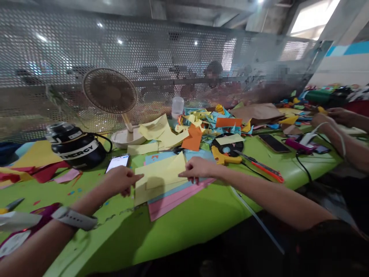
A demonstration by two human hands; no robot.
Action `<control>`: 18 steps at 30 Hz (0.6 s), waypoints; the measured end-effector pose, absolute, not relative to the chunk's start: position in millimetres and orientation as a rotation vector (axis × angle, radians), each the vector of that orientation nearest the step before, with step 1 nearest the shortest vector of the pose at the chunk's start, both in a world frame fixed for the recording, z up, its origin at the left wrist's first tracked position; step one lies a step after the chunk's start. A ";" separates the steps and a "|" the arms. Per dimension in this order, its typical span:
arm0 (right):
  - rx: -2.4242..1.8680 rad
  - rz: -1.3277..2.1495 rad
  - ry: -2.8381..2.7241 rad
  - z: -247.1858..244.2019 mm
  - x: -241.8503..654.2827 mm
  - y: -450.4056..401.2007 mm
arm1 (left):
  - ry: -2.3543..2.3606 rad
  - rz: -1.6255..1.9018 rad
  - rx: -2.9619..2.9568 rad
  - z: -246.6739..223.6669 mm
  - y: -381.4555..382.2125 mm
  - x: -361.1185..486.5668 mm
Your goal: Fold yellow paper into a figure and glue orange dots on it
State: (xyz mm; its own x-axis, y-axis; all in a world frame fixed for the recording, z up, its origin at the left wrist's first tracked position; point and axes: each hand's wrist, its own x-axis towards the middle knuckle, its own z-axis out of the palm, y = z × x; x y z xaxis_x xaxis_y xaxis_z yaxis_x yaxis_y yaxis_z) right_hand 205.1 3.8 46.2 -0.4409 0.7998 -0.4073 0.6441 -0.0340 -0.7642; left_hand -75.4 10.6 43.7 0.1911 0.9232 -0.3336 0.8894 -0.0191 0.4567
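Pale yellow paper (161, 177) lies on the table with a smaller piece and a raised, folded corner on top. Beneath it are blue and pink sheets (175, 200). My left hand (122, 181) is at the paper's left edge, index finger stretched over it and the other fingers loosely bent. From the other side, my right hand (198, 169) reaches the paper's right edge, its index finger also extended and the rest bent below. Neither hand visibly grips the paper.
Behind the sheets are paper scraps (193, 136), a fan (111, 92) and a black jug (79, 150). A phone (117, 163) is near my left hand. Right of centre lie a yellow glue gun (226, 157), an orange cutter (265, 169) and a dark phone (273, 143). Another person's hands are far right.
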 end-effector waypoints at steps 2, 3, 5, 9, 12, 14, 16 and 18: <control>-1.512 1.192 -2.040 64.3 237.4 -10.3 | 1.711 0.262 2.115 41.3 2.1 -59.6; -1.555 0.977 -1.979 71.1 259.9 -17.2 | 1.694 0.333 2.227 38.3 -2.6 -50.8; -1.705 0.572 -1.860 75.7 312.3 -29.1 | 1.573 0.403 2.418 28.7 -11.2 -34.1; -2.070 -0.033 -1.838 48.8 400.1 -43.8 | 1.392 0.211 2.600 3.2 -21.0 -14.0; -2.021 -0.008 -1.905 22.2 424.2 -49.8 | 1.330 0.166 2.652 -10.9 -23.0 -11.5; -1.970 -0.003 -1.916 14.3 427.6 -52.8 | 1.287 0.160 2.671 -15.1 -23.1 -13.2; -1.971 -0.042 -1.879 16.2 427.6 -55.5 | 1.249 0.140 2.676 -15.4 -23.2 -16.3; -1.988 -0.113 -1.799 24.5 422.4 -57.5 | 1.225 0.102 2.670 -13.6 -23.6 -20.0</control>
State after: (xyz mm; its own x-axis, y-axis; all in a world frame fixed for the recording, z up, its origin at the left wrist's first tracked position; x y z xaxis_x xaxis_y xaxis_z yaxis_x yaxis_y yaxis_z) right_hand 422.4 -57.5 24.5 0.1444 0.9235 0.3554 0.9606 -0.0447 -0.2742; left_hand -20.0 -23.6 -13.6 0.6538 0.7563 -0.0216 0.7424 -0.6357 0.2114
